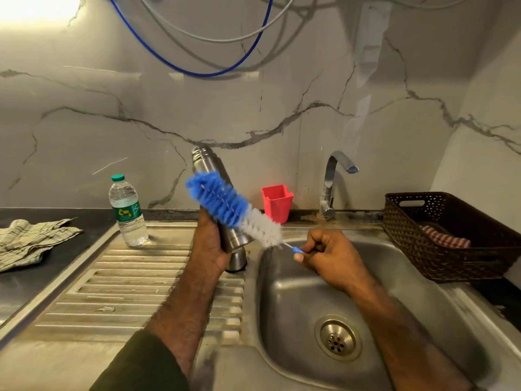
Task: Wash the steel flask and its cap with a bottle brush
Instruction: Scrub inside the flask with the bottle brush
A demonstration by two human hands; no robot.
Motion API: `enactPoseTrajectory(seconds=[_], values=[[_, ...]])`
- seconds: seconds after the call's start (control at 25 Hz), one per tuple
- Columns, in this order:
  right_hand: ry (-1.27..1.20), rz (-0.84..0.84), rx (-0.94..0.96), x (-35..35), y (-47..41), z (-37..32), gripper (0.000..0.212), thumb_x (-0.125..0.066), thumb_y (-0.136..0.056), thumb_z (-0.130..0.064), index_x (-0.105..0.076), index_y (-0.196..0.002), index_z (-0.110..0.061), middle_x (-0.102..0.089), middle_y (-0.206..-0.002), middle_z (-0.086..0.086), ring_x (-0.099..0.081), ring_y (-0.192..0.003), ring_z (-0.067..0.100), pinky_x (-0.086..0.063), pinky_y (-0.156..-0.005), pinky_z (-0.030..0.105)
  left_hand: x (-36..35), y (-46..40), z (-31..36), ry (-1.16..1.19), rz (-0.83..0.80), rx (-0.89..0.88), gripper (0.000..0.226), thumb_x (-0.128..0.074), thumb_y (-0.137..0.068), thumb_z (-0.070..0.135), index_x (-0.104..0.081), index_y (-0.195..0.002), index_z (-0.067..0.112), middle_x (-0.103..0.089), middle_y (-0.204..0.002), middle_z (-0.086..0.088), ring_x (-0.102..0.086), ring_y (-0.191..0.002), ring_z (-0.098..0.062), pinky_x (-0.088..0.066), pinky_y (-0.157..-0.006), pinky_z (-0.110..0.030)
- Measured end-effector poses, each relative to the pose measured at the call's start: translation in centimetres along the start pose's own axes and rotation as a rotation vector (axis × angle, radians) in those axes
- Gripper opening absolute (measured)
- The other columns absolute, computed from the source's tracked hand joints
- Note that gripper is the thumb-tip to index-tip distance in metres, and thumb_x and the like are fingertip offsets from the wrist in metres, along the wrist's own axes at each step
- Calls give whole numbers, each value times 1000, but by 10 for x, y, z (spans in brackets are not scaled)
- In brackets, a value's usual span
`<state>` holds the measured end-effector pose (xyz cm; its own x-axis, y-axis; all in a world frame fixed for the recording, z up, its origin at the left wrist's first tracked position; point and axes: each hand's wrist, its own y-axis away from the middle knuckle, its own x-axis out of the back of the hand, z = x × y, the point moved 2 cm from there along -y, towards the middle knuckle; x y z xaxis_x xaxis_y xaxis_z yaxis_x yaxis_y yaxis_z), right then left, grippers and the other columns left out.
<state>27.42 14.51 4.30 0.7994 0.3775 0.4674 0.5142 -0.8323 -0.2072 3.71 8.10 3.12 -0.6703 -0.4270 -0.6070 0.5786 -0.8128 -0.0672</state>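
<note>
The steel flask [209, 168] stands tilted in the left hand [210, 244], its open neck up and away from the palm, its base low against the heel of the hand. Across the flask's near side lies the bottle brush [225, 206], blue bristles toward the neck and white bristles toward the right hand [328, 256], which sits just beside the flask over the basin. The left hand's fingers are wrapped round the flask's lower body. The right hand is curled tight, pinching the brush's thin blue handle tip [298, 251] between thumb and fingers. Just under the left hand, a steel cap [236, 259] rests on the drainboard [118, 292] at the edge of the sink [296, 292]. Beyond the left hand stand a plastic water bottle [127, 211] and a checked cloth [28, 239]; beyond the right hand are a red cup [277, 203], the tap [332, 182] and a brown basket [439, 249], against a marble wall [253, 103].
</note>
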Motion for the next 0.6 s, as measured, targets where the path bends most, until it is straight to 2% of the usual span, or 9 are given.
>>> enactPoseTrajectory(seconds=[0.04,0.12,0.2,0.28,0.36,0.44,0.52,0.56,0.6], values=[[-43,86,48,-11,-1,-5,31,-84,-81,-4,-61,-65,-16,-63,-57,-7,-49,-52,-1,-45,-57,23,-6,4,-3,-59,-2,8,82,-55,-85,83,-68,-133,18,-77,-122,-14,-77,-108,-34,-63,-84,-49],[-123,209,128,-24,-3,-16,35,-82,-82,-3,-58,-64,-22,-59,-56,-16,-50,-53,-1,-43,-56,14,-14,6,-10,-128,-36,-4,111,-67,-64,92,-61,-145,16,-74,-129,-18,-75,-112,-38,-63,-87,-51],[-138,220,152,-23,-3,-20,29,-82,-83,-3,-62,-67,-17,-59,-57,-13,-51,-54,-2,-43,-55,11,-17,4,-12,-138,-74,-67,119,-80,-53,87,-60,-145,14,-73,-131,-20,-74,-113,-41,-61,-93,-58],[-63,129,90,-10,-3,-10,23,-83,-82,-4,-63,-70,-6,-57,-58,-8,-48,-52,-1,-44,-54,15,-9,0,-5,-80,-53,-93,111,-83,-58,81,-62,-143,15,-72,-133,-19,-72,-118,-43,-57,-98,-64],[46,-22,-22,7,-1,5,24,-85,-81,-9,-64,-71,-5,-58,-58,1,-48,-51,6,-46,-55,27,5,-4,7,40,15,-105,90,-70,-76,78,-62,-144,20,-73,-135,-15,-71,-122,-40,-56,-98,-64],[86,-114,-73,15,1,12,24,-87,-80,-10,-65,-69,-8,-62,-56,4,-50,-51,11,-45,-56,31,17,-8,14,152,34,-99,75,-60,-89,76,-66,-140,21,-75,-129,-10,-73,-117,-34,-58,-97,-59],[66,-83,-27,5,1,4,27,-86,-80,-9,-64,-65,-11,-65,-58,1,-51,-52,7,-46,-57,29,16,-10,12,145,4,-65,58,-62,-94,71,-73,-122,21,-74,-111,-6,-73,-102,-27,-61,-89,-49],[21,-23,19,-5,1,-2,30,-85,-80,-6,-62,-63,-13,-64,-58,-2,-50,-53,3,-46,-57,26,10,-8,9,77,0,-53,57,-61,-94,73,-73,-116,22,-73,-108,-6,-72,-100,-26,-61,-86,-47],[-41,55,70,-15,1,-9,34,-84,-81,-3,-60,-62,-16,-62,-57,-8,-49,-53,0,-45,-57,21,3,-4,5,-5,7,-32,67,-56,-91,80,-72,-120,21,-75,-113,-8,-73,-103,-29,-61,-87,-48]])
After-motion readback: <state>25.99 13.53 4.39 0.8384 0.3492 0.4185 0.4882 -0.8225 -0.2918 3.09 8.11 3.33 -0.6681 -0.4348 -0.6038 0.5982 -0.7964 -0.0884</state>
